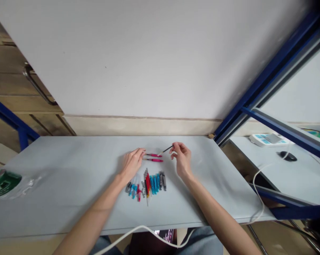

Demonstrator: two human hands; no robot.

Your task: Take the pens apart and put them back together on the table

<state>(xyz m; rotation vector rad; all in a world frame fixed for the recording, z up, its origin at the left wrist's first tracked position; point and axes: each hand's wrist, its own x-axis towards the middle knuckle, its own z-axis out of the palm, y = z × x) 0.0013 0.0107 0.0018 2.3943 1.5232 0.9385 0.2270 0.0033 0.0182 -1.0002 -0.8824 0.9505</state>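
My right hand [182, 156] pinches a thin dark pen refill [167, 148], its pale end pointing down-left toward two pink pen barrels. These are an upper pink pen barrel [155, 155] and a lower pink pen barrel [156, 160], lying side by side with thin refills sticking out to the left. My left hand [133, 161] rests on the table at those left ends, fingers bent together; what they grip is hidden. Nearer me lie several clear and coloured pen front parts [135, 189], red and dark refills [147, 182], blue pen barrels [154, 184] and grey pen barrels [162, 180].
The grey table [83, 198] meets a white wall behind. A plastic bottle with a green label [6, 184] lies at the left. Blue metal frame posts [245, 95] stand at the right, before a second table with a black mouse [287, 156]. A white cable [258, 194] hangs over the right edge.
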